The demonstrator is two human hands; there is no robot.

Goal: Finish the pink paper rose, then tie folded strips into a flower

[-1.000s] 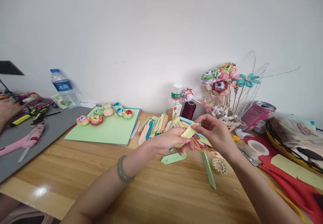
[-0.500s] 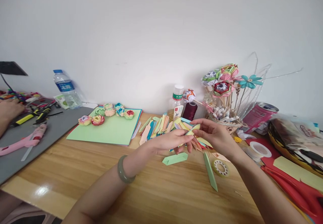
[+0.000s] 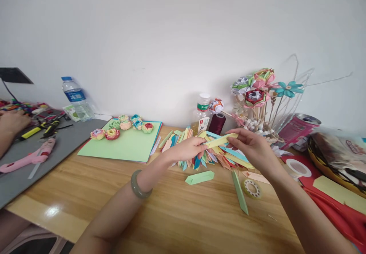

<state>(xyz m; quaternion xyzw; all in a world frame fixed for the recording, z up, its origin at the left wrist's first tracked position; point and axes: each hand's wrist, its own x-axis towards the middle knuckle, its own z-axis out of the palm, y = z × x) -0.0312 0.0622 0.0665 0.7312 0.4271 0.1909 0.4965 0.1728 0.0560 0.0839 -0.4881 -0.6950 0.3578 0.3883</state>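
A folded yellow paper strip (image 3: 219, 141) is stretched between both hands above a heap of coloured paper strips (image 3: 183, 139). My left hand (image 3: 190, 148) pinches its left end, and my right hand (image 3: 248, 147) grips the right end between thumb and fingers. Nearer me on the wooden table (image 3: 177, 208) lie two folded green strips, one crosswise (image 3: 199, 177) and one pointing toward me (image 3: 239, 193). A roll of tape (image 3: 252, 188) sits beside the second, with a pale pink strip (image 3: 255, 176) just behind it.
Paper flowers (image 3: 112, 133) rest on green sheets (image 3: 120, 149) at the left. Behind the heap stand a bottle (image 3: 201, 113) and dark thread (image 3: 217, 123). A flower arrangement (image 3: 257, 97), pink can (image 3: 300, 130) and red scissors (image 3: 331, 216) are right. Another person's hand (image 3: 14, 122) is far left.
My hands have moved apart, and the yellow strip between them now shows lengthwise. More of the paper heap is visible beneath. The view has shifted slightly.
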